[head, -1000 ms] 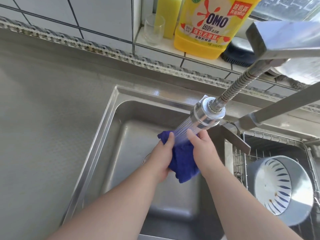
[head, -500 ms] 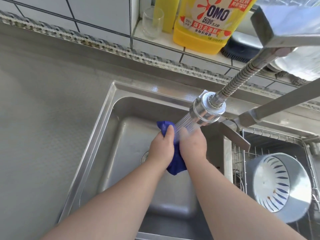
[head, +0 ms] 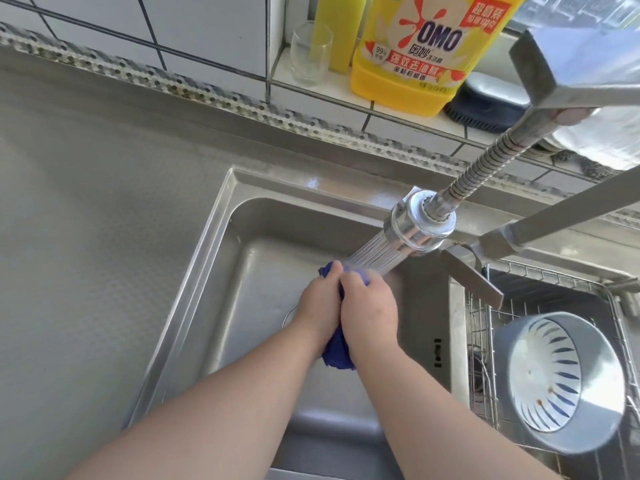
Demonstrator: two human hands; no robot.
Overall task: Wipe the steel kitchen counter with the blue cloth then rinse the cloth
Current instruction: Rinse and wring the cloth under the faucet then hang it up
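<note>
The rinse is in hand: the left hand (head: 320,301) and right hand (head: 369,306) each grip the bunched blue cloth (head: 337,353) over the sink (head: 221,216), under the spray head (head: 417,225), so next probably comes wringing it out.

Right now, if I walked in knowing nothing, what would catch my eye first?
Probably the two hands, left hand and right hand, squeezing a blue cloth over the steel sink, with water spraying onto them from the faucet head. Next, the big yellow detergent bottle on the tiled ledge behind.
</note>
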